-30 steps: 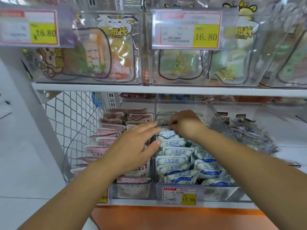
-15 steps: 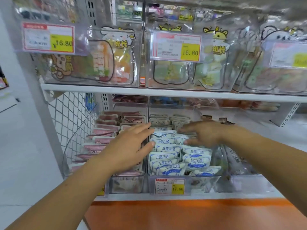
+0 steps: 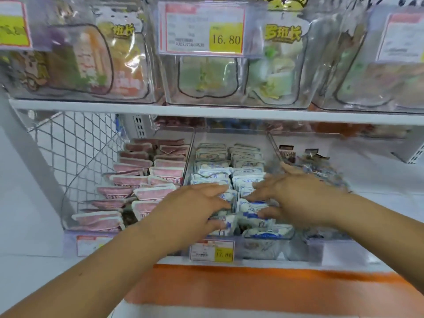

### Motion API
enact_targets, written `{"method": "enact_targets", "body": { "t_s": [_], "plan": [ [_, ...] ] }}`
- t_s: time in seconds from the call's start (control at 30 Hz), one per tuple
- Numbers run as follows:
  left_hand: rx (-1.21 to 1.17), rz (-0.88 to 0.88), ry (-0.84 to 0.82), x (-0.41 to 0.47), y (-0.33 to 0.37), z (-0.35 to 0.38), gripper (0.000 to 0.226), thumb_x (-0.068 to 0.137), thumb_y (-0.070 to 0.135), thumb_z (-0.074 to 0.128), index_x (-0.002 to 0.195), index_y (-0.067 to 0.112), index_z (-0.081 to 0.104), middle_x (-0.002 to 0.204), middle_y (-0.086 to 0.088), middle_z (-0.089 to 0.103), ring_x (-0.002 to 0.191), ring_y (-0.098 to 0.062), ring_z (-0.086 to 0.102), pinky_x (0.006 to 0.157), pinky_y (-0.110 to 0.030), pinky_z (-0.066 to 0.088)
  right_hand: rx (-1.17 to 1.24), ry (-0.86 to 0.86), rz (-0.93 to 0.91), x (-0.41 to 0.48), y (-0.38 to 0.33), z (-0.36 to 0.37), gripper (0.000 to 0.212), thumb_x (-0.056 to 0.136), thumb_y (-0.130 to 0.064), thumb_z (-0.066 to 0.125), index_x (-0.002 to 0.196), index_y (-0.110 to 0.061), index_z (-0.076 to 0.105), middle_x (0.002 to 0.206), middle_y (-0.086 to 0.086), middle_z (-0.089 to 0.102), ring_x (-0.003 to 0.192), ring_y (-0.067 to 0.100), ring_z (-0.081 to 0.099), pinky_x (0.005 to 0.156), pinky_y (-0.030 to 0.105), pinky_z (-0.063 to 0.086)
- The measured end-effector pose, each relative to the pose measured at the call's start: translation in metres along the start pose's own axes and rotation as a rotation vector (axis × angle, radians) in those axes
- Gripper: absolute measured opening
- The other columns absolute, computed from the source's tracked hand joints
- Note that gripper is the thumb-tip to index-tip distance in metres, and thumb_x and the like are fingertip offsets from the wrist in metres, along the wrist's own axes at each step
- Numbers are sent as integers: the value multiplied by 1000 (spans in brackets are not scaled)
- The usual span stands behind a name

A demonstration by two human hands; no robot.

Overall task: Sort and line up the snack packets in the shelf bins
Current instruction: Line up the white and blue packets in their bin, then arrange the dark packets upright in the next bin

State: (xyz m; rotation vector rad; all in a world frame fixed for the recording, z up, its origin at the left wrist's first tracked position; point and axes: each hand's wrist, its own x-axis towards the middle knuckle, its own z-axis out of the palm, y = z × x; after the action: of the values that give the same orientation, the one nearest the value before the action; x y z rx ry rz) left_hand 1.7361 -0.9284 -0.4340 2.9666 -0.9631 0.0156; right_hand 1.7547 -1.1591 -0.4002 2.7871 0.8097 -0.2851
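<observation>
Head view: both hands reach into the middle clear bin (image 3: pixel 263 247) on the lower shelf (image 3: pixel 252 262), where blue-and-white snack packets (image 3: pixel 213 166) stand in two rows running front to back. The left hand (image 3: pixel 190 207) lies on the left row near the front, fingers (image 3: pixel 214 188) straight and slightly apart, thumb spread below them. The right hand (image 3: pixel 298 198) rests on the right row just beside it, fingers (image 3: pixel 259 183) spread and pointing left, thumb apart underneath, with one packet (image 3: pixel 251 206) showing between thumb and fingers. Neither hand curls round a packet. Pink packets (image 3: pixel 169 172) fill the left bin (image 3: pixel 174 129) in two rows. A yellow price tag (image 3: pixel 212 250) reading 17.80 hangs on the middle bin's front.
</observation>
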Motion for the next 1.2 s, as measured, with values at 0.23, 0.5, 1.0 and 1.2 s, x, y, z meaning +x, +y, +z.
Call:
{"method": "enact_targets", "body": {
  "t_s": [0.23, 0.5, 1.0, 1.2],
  "plan": [
    [-118, -93, 90, -16, 6, 1, 50, 93, 36, 60, 141, 37, 44, 156, 18, 23, 142, -6, 26, 111, -22, 23, 96, 84, 33, -4, 2, 7, 46, 92, -54, 53, 136, -45, 45, 148, -16, 42, 133, 11, 42, 118, 42, 12],
    [-9, -82, 171, -55, 40, 18, 56, 102, 43, 30, 154, 25, 17, 161, 4, 12, 145, -14, 21, 111, -22, 10, -48, 286, -21, -54, -23, 35, 46, 100, -48, 37, 143, -33, 42, 144, -7, 49, 140, 18, 34, 119, 46, 2],
    [-58, -145, 179, -36, 80, 4, 60, 101, 40, 39, 153, 23, 14, 161, 2, 15, 145, -17, 20, 115, -34, 25, 481, 588, 125, -78, -17, 53, 33, 99, -23, 49, 131, -25, 58, 145, 0, 48, 139, 19, 34, 115, 35, 24],
    [-154, -48, 168, -2, 126, -13, 53, 101, 39, 40, 151, 29, 25, 157, 8, 25, 141, -14, 26, 112, -36, 31, 686, 441, 335, -128, 61, 49, 29, 98, -23, 53, 124, -27, 64, 131, -4, 61, 111, 13, 57, 87, 25, 42]
  ]
}}
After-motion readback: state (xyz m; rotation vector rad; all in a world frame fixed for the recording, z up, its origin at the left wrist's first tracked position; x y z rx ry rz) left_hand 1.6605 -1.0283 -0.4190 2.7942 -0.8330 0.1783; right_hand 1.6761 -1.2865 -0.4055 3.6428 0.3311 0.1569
